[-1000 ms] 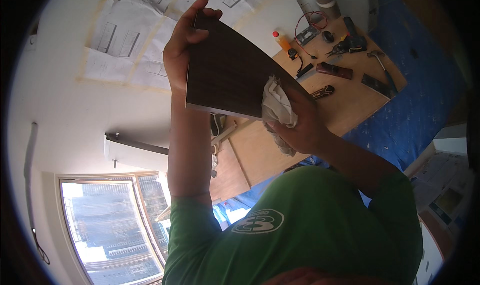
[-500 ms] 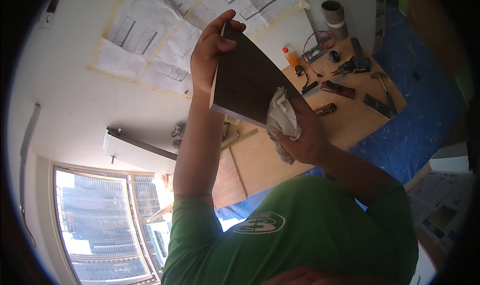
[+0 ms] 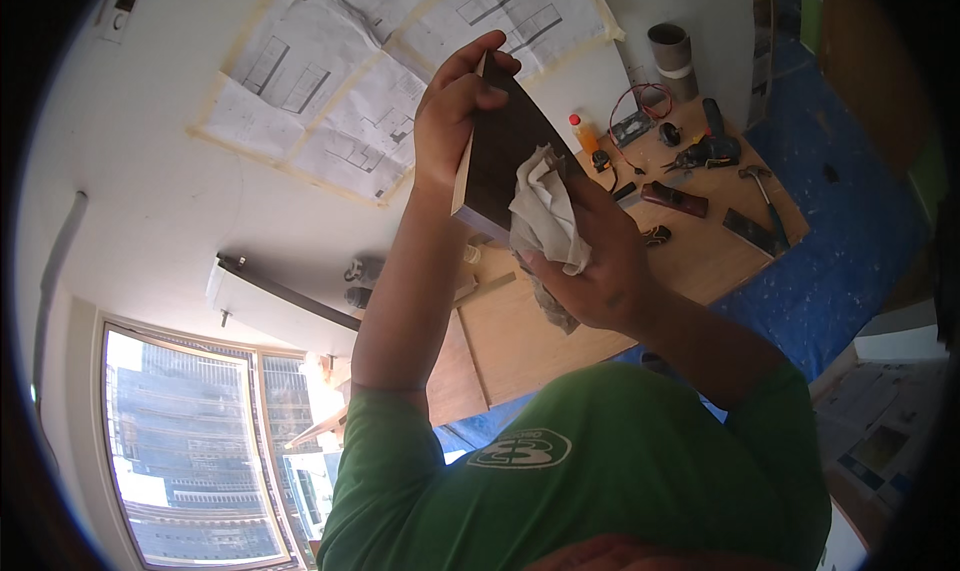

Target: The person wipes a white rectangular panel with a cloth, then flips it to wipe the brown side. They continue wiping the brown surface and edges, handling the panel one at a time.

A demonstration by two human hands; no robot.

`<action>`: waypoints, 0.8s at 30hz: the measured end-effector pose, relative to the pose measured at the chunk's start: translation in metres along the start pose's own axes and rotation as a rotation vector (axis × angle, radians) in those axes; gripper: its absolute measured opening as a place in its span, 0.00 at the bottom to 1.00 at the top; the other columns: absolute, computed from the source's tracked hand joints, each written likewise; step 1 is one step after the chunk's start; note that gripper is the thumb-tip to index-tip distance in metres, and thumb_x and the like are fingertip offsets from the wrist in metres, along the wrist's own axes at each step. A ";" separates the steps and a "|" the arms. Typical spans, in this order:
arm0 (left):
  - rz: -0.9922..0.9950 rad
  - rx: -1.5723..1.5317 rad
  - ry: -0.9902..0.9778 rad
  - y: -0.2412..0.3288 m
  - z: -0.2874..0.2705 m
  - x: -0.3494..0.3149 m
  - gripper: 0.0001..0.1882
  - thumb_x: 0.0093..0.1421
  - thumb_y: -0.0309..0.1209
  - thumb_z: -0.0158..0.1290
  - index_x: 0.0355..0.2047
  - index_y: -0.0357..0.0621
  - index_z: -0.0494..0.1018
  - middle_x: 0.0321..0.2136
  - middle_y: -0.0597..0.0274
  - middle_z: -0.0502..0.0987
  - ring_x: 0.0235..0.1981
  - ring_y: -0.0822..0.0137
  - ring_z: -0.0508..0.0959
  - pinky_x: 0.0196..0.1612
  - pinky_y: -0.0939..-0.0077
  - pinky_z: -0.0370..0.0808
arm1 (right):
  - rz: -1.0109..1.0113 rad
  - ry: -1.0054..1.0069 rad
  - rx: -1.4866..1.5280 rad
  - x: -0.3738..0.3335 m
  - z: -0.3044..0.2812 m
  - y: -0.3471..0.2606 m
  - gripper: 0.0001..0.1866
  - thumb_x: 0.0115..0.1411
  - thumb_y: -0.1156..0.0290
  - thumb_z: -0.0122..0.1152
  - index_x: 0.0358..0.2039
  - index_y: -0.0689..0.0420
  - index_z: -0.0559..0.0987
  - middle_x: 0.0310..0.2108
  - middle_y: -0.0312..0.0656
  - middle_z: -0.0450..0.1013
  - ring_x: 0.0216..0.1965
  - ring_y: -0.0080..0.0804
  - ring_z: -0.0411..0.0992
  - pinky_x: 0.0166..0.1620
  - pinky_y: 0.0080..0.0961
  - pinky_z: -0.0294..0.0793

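A dark brown board (image 3: 508, 136) with a pale cut edge is held up at a tilt in front of me. My left hand (image 3: 445, 136) grips its upper left edge, with the thumb on the dark face and the fingers behind. In my right hand (image 3: 612, 276) is a crumpled white cloth (image 3: 548, 216), lying against the board's lower part. The cloth hides some of that face, and a loose end dangles below the hand. The right hand's fingers are partly out of sight behind the cloth and board.
Beyond the board, a wooden worktop (image 3: 720, 246) carries a cordless drill (image 3: 712, 149), a hammer (image 3: 765, 196), an orange bottle (image 3: 583, 131), a dark red case (image 3: 674, 200) and a grey pipe (image 3: 672, 56). Taped drawings (image 3: 330, 101) cover the wall. A blue sheet (image 3: 850, 211) lies beside the worktop.
The board has shifted slightly right and down and turned more edge-on. My right hand and the cloth have moved a little left across it, closer to my left hand.
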State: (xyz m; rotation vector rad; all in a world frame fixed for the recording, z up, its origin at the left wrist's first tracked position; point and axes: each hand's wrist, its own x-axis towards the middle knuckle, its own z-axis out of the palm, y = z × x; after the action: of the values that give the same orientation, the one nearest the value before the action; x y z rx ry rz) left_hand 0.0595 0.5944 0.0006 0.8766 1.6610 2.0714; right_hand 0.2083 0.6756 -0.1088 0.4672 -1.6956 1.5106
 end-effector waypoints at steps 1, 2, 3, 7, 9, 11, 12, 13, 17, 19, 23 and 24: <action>0.050 0.040 -0.006 -0.003 0.002 -0.001 0.31 0.50 0.21 0.48 0.58 0.32 0.71 0.45 0.58 0.76 0.41 0.66 0.76 0.46 0.74 0.76 | -0.086 -0.009 -0.066 0.016 -0.002 -0.007 0.23 0.56 0.75 0.67 0.54 0.62 0.77 0.52 0.52 0.72 0.52 0.48 0.75 0.55 0.37 0.75; 0.058 0.046 -0.013 -0.004 0.002 0.001 0.31 0.50 0.21 0.48 0.58 0.32 0.71 0.45 0.58 0.76 0.41 0.66 0.76 0.46 0.74 0.76 | -0.173 -0.016 -0.132 0.030 -0.004 -0.013 0.24 0.57 0.75 0.67 0.55 0.62 0.76 0.53 0.52 0.72 0.52 0.47 0.75 0.55 0.36 0.75; 0.068 0.053 -0.021 -0.005 0.002 0.003 0.31 0.50 0.21 0.48 0.58 0.32 0.71 0.44 0.58 0.76 0.40 0.67 0.76 0.46 0.74 0.76 | -0.202 0.002 -0.121 0.041 -0.004 -0.017 0.24 0.57 0.75 0.67 0.55 0.62 0.76 0.52 0.52 0.72 0.52 0.47 0.75 0.55 0.36 0.74; -0.038 -0.028 -0.012 0.000 -0.003 0.004 0.31 0.50 0.20 0.47 0.58 0.32 0.71 0.44 0.58 0.75 0.41 0.67 0.76 0.46 0.74 0.75 | -0.152 0.019 -0.100 0.031 0.002 -0.016 0.23 0.58 0.75 0.66 0.55 0.62 0.76 0.52 0.52 0.72 0.52 0.47 0.75 0.56 0.36 0.74; -0.062 -0.047 -0.011 0.003 0.001 0.006 0.31 0.50 0.20 0.47 0.58 0.32 0.71 0.44 0.58 0.75 0.41 0.67 0.75 0.47 0.75 0.75 | -0.030 0.016 -0.067 0.000 -0.002 -0.002 0.23 0.58 0.75 0.66 0.55 0.62 0.76 0.52 0.52 0.72 0.52 0.47 0.75 0.56 0.37 0.74; -0.044 -0.020 -0.036 0.000 -0.004 0.006 0.32 0.52 0.22 0.45 0.61 0.29 0.68 0.47 0.54 0.75 0.48 0.61 0.74 0.55 0.70 0.73 | 0.074 0.015 -0.008 -0.021 -0.001 0.009 0.23 0.58 0.75 0.66 0.55 0.63 0.76 0.51 0.52 0.72 0.52 0.48 0.75 0.57 0.37 0.74; -0.036 -0.009 -0.053 -0.001 -0.005 0.009 0.33 0.53 0.23 0.44 0.62 0.28 0.67 0.48 0.52 0.74 0.52 0.58 0.73 0.58 0.67 0.72 | 0.081 0.007 -0.003 -0.022 -0.003 0.015 0.23 0.58 0.75 0.66 0.55 0.63 0.77 0.51 0.52 0.72 0.52 0.48 0.75 0.57 0.37 0.74; -0.033 0.005 -0.040 -0.003 -0.006 0.007 0.33 0.54 0.22 0.44 0.62 0.28 0.67 0.48 0.52 0.74 0.54 0.58 0.73 0.59 0.67 0.71 | 0.049 -0.010 -0.033 -0.011 -0.004 0.011 0.23 0.58 0.75 0.66 0.55 0.62 0.77 0.51 0.52 0.72 0.53 0.48 0.75 0.57 0.37 0.74; 0.163 0.145 -0.060 -0.006 -0.010 -0.002 0.29 0.53 0.21 0.46 0.58 0.30 0.71 0.47 0.54 0.76 0.45 0.63 0.76 0.51 0.73 0.76 | -0.048 -0.083 -0.098 0.037 -0.005 -0.017 0.20 0.57 0.75 0.68 0.51 0.61 0.80 0.50 0.51 0.73 0.53 0.47 0.76 0.57 0.38 0.75; 0.158 0.085 -0.059 -0.009 -0.015 -0.002 0.30 0.53 0.22 0.45 0.59 0.30 0.71 0.48 0.51 0.76 0.51 0.60 0.75 0.55 0.69 0.74 | -0.024 -0.056 -0.078 0.026 -0.002 -0.016 0.20 0.57 0.75 0.68 0.51 0.61 0.79 0.51 0.50 0.73 0.54 0.45 0.76 0.57 0.37 0.75; -0.004 -0.031 -0.013 -0.004 -0.015 0.002 0.33 0.52 0.25 0.45 0.61 0.29 0.69 0.49 0.49 0.75 0.59 0.55 0.71 0.63 0.63 0.70 | 0.260 -0.051 -0.038 -0.058 -0.004 0.034 0.21 0.58 0.76 0.67 0.53 0.62 0.78 0.55 0.50 0.71 0.56 0.42 0.74 0.59 0.36 0.73; 0.020 -0.012 -0.017 -0.005 -0.017 0.002 0.34 0.52 0.25 0.45 0.61 0.29 0.69 0.49 0.49 0.75 0.58 0.55 0.71 0.63 0.63 0.70 | 0.337 -0.047 -0.044 -0.074 -0.004 0.043 0.21 0.58 0.77 0.67 0.53 0.62 0.78 0.56 0.51 0.70 0.57 0.41 0.73 0.59 0.36 0.73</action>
State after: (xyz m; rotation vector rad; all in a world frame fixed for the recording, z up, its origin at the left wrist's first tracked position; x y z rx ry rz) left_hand 0.0463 0.5842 -0.0061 0.9080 1.6354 2.0795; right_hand 0.2237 0.6714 -0.1934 0.2002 -1.9117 1.7049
